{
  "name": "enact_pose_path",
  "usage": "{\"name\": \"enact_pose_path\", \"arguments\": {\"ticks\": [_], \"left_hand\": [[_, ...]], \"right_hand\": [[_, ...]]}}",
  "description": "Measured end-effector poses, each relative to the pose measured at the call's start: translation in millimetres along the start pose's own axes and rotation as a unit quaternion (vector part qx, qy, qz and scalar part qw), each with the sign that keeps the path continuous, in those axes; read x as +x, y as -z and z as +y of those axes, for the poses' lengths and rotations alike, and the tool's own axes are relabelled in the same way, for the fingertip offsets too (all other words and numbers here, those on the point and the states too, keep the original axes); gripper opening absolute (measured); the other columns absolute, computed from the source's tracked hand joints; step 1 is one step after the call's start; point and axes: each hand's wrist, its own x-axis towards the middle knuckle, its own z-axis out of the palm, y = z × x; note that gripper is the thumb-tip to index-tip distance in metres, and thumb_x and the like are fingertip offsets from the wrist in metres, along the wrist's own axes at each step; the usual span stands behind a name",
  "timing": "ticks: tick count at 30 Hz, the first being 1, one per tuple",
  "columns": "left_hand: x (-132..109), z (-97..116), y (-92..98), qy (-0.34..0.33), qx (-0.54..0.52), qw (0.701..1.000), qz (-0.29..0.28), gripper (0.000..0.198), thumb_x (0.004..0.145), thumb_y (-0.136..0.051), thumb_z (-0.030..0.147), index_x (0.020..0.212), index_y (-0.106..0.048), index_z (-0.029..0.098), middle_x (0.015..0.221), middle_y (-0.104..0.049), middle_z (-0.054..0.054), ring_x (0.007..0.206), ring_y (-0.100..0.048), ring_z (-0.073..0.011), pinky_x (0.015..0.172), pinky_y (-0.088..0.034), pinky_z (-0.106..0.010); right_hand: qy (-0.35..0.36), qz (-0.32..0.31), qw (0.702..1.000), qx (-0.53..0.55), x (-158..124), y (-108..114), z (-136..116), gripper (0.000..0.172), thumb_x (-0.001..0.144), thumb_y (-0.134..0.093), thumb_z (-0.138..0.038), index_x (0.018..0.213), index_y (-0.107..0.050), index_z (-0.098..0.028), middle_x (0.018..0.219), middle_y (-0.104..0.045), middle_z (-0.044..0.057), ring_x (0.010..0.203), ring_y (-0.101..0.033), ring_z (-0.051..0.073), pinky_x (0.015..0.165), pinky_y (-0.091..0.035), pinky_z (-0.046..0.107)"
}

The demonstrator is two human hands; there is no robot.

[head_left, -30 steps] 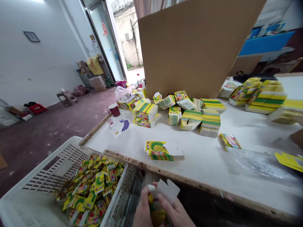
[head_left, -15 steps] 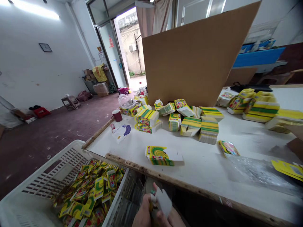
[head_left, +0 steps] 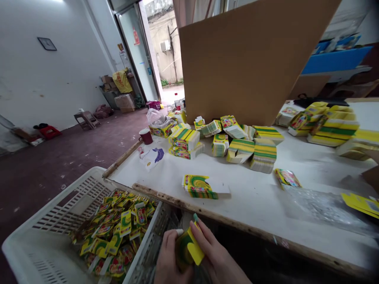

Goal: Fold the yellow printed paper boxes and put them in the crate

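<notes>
Low in front of the table edge, a small yellow and green printed carton (head_left: 185, 248) is between my two hands, with a yellow flap sticking out. My left hand (head_left: 168, 256) wraps round its left side, and something white shows at a fingertip. My right hand (head_left: 217, 252) grips the carton from the right, its fingers against the flap. A bit of teal shows by those fingertips; I cannot make out what it is. On the table just beyond lies a stack of flat cartons (head_left: 198, 186) with white flaps.
At the left, a white plastic basket (head_left: 63, 197) holds many small filled packets (head_left: 118, 228). Several carton bundles (head_left: 241, 150) stand farther back before a large cardboard sheet (head_left: 231, 67). A maroon mug (head_left: 146, 137) is near the left edge, a clear plastic bag (head_left: 322, 209) at the right.
The carton between my hands has turned from its white side to its printed yellow and green side. My hands sit closer round it, and the view has tipped down a little.
</notes>
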Motion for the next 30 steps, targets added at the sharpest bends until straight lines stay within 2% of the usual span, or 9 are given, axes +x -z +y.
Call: {"name": "enact_pose_path", "arguments": {"ticks": [4, 6, 9, 13, 15, 18, 24, 27, 30], "left_hand": [[11, 13, 25.4, 0.032, -0.011, 0.993, -0.115, 0.052, 0.060, -0.058, 0.012, 0.111, -0.055, 0.020, 0.105, -0.062, -0.010, 0.099, -0.062, -0.0275, 0.085, -0.053, -0.040], [17, 20, 34.1, 0.047, -0.041, 0.985, -0.164, 0.052, 0.063, -0.063, 0.014, 0.113, -0.055, 0.020, 0.107, -0.064, -0.008, 0.099, -0.063, -0.0252, 0.085, -0.054, -0.036], [23, 29, 39.0, 0.051, -0.062, 0.980, -0.184, 0.051, 0.067, -0.066, 0.018, 0.116, -0.054, 0.021, 0.110, -0.064, -0.007, 0.099, -0.063, -0.0234, 0.086, -0.053, -0.034], [22, 37, 33.6, 0.064, -0.056, 0.984, -0.160, 0.045, 0.071, -0.062, 0.015, 0.115, -0.052, 0.021, 0.105, -0.063, -0.007, 0.095, -0.063, -0.0224, 0.084, -0.053, -0.034], [19, 37, 30.4, 0.074, -0.068, 0.984, -0.146, 0.049, 0.072, -0.062, 0.016, 0.118, -0.048, 0.021, 0.109, -0.062, -0.007, 0.098, -0.063, -0.0224, 0.085, -0.053, -0.035], [12, 34, 26.7, 0.075, -0.080, 0.985, -0.136, 0.056, 0.072, -0.065, 0.019, 0.124, -0.043, 0.020, 0.118, -0.059, -0.010, 0.108, -0.060, -0.0243, 0.091, -0.051, -0.036], [11, 29, 20.5, 0.053, -0.006, 0.993, -0.109, 0.053, 0.074, -0.065, 0.025, 0.123, -0.045, 0.020, 0.113, -0.062, -0.010, 0.103, -0.062, -0.0255, 0.089, -0.052, -0.040], [21, 14, 41.3, 0.064, 0.020, 0.997, -0.035, 0.056, 0.072, -0.067, 0.031, 0.122, -0.047, 0.018, 0.114, -0.061, -0.012, 0.103, -0.061, -0.0274, 0.090, -0.051, -0.043], [35, -8, 83.5, 0.139, 0.109, 0.960, 0.217, 0.070, 0.054, -0.081, 0.041, 0.113, -0.052, 0.013, 0.106, -0.059, -0.013, 0.102, -0.058, -0.0354, 0.096, -0.043, -0.057]], "right_hand": [[-0.004, -0.058, 0.998, -0.013, 4, 18, -6, 0.041, 0.091, -0.049, -0.022, 0.131, -0.056, -0.024, 0.143, -0.045, 0.017, 0.126, -0.051, 0.027, 0.101, -0.045, 0.037], [-0.010, -0.100, 0.995, 0.007, 9, 34, -11, 0.030, 0.090, -0.052, -0.022, 0.118, -0.065, -0.026, 0.129, -0.056, 0.012, 0.113, -0.060, 0.022, 0.097, -0.048, 0.035], [-0.022, -0.156, 0.987, 0.031, 16, 50, -15, 0.027, 0.085, -0.063, -0.025, 0.112, -0.068, -0.030, 0.117, -0.061, 0.008, 0.105, -0.061, 0.021, 0.094, -0.049, 0.035], [-0.037, -0.040, 0.996, 0.065, 14, 39, -10, 0.023, 0.085, -0.063, -0.027, 0.107, -0.071, -0.026, 0.126, -0.057, 0.011, 0.113, -0.059, 0.025, 0.097, -0.046, 0.038], [-0.031, -0.001, 0.996, 0.088, 9, 28, -7, 0.032, 0.087, -0.060, -0.033, 0.118, -0.066, -0.027, 0.133, -0.054, 0.012, 0.119, -0.055, 0.026, 0.100, -0.045, 0.038], [-0.025, -0.005, 0.991, 0.130, 4, 17, -6, 0.048, 0.090, -0.055, -0.040, 0.137, -0.049, -0.028, 0.140, -0.050, 0.011, 0.127, -0.049, 0.026, 0.105, -0.040, 0.041], [-0.102, 0.050, 0.986, 0.118, 9, 7, -14, 0.062, 0.093, -0.046, -0.028, 0.149, -0.023, -0.021, 0.146, -0.044, 0.013, 0.129, -0.048, 0.023, 0.106, -0.039, 0.041], [-0.115, 0.021, 0.989, 0.087, 20, 26, -17, 0.061, 0.086, -0.057, -0.026, 0.143, -0.037, -0.017, 0.119, -0.065, 0.013, 0.098, -0.065, 0.021, 0.087, -0.052, 0.036], [-0.103, 0.058, 0.992, -0.035, 39, 57, -14, 0.028, 0.087, -0.058, -0.024, 0.113, -0.065, -0.018, 0.089, -0.070, 0.006, 0.078, -0.064, 0.019, 0.076, -0.053, 0.032]]}}
